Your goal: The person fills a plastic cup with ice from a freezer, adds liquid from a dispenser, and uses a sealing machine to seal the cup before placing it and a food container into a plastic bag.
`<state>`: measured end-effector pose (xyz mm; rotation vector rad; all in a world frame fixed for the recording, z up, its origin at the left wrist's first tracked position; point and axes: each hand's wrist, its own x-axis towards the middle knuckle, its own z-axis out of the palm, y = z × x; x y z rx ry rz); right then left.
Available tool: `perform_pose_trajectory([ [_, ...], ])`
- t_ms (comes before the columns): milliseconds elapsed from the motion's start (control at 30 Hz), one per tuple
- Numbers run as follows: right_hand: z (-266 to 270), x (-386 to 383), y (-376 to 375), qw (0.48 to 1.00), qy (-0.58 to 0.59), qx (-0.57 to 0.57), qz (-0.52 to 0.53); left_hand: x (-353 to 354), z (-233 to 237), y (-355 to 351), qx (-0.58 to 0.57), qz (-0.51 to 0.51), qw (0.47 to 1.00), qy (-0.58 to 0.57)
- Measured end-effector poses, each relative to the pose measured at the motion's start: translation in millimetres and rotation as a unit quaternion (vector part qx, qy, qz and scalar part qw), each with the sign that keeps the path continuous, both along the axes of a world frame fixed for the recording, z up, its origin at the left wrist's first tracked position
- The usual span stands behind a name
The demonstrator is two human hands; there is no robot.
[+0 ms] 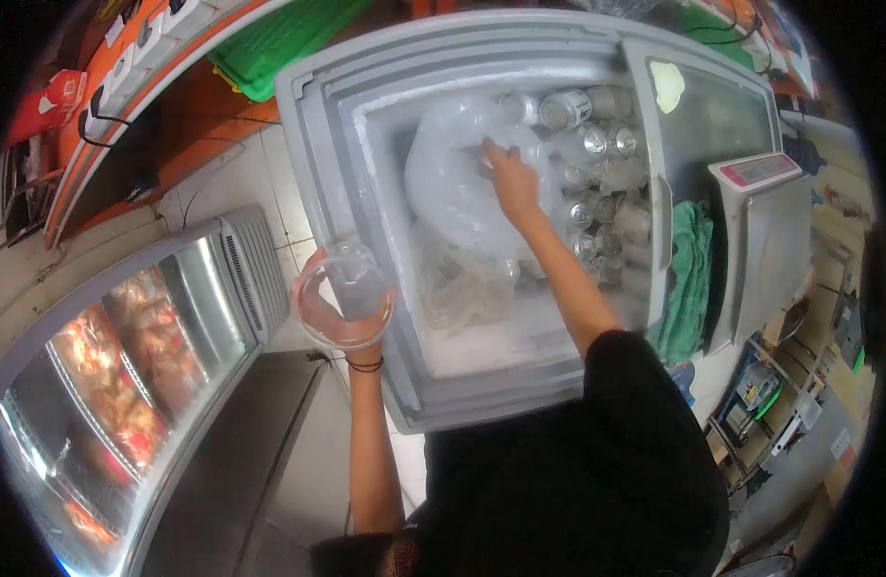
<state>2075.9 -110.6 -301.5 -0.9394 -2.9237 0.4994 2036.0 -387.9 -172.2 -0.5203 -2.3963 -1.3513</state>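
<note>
At 8 o'clock, packaged food sits in a curved, glass-fronted display cabinet [241, 274]. Near 9 o'clock, the left hand [347, 332] (thin black band at its wrist) is curled around a clear, round-rimmed plastic container [354, 281], held just beside the near edge of a pale-grey, rectangular chest freezer [491, 392]. Inside the freezer, at 12 o'clock, lies a bulging, whitish, translucent plastic bag [452, 207]. At 1 o'clock, the right hand [515, 183] is over that bag, fingers partly bent; I cannot tell whether they grip anything. At 2 o'clock stand silver metal drink cans [593, 142] in rows. At 3 o'clock, a crumpled green cloth [688, 274] lies beside a grey, flat-topped weighing scale [774, 250].
</note>
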Motion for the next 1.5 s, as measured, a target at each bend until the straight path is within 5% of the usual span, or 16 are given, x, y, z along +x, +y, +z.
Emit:
perform_pose_trajectory([
  [100, 17.1, 21.4, 33.5, 0.995, -0.089, -0.035, 0.041, -0.8, 6.0, -1.7, -0.050, -0.002, 0.999, -0.009],
  [233, 52.1, 31.1, 41.0, 0.997, 0.050, -0.001, -0.052, -0.1, 6.5, -9.3, -0.156, -0.016, 0.987, 0.032],
  [300, 29.7, 25.7, 29.3, 0.988, 0.133, 0.027, -0.079, 2.6, 0.1, 0.7, 0.000, 0.002, 1.000, -0.010],
  [367, -4.8, 8.8, 8.0, 0.997, -0.071, -0.027, -0.028, 7.4, 2.6, 2.5, -0.010, -0.005, 1.000, -0.005],
  [433, 1.6, 0.9, 16.6, 0.996, -0.082, -0.002, -0.016, -0.5, 1.6, -4.4, -0.029, -0.013, 0.999, -0.002],
  [533, 106.6, -5.4, 27.1, 0.994, -0.017, 0.009, -0.108, 1.0, -4.1, -4.7, -0.038, -0.024, 0.999, 0.005],
  [667, -4.2, 11.9, 21.3, 0.996, -0.086, 0.017, -0.023, 5.3, 0.6, -7.2, -0.039, -0.015, 0.999, -0.016],
  [833, 74.5, 1.1, 20.1, 0.999, -0.040, 0.002, -0.010, -0.5, -5.0, -4.2, -0.054, -0.022, 0.998, -0.004],
  [900, 106.6, -1.4, 14.7, 0.994, -0.056, 0.046, -0.086, 0.7, -8.2, -0.1, 0.048, -0.006, 0.999, 0.001],
  [1033, -18.0, 10.0, 18.9, 0.996, -0.087, 0.003, -0.001, -4.5, -1.3, -5.3, -0.031, -0.029, 0.999, -0.003],
  [1100, 22.2, 7.4, 22.0, 0.992, -0.119, 0.021, 0.042, 0.3, -3.8, -3.7, -0.004, -0.017, 1.000, -0.001],
  [1167, 81.1, -3.1, 25.4, 0.996, -0.057, 0.046, -0.046, -1.0, -2.1, -7.9, -0.044, -0.025, 0.999, -0.006],
  [1300, 27.2, 4.3, 13.9, 0.989, -0.107, 0.098, -0.003, 0.4, -4.5, -8.6, -0.028, -0.035, 0.999, 0.004],
  [1433, 64.9, 17.0, 44.1, 0.995, -0.089, 0.027, 0.025, -2.0, -6.4, -5.5, -0.024, -0.034, 0.999, 0.004],
  [1500, 103.5, 20.6, 29.2, 0.994, -0.082, 0.029, -0.068, 1.5, -4.3, -7.9, -0.025, -0.040, 0.999, -0.007],
])
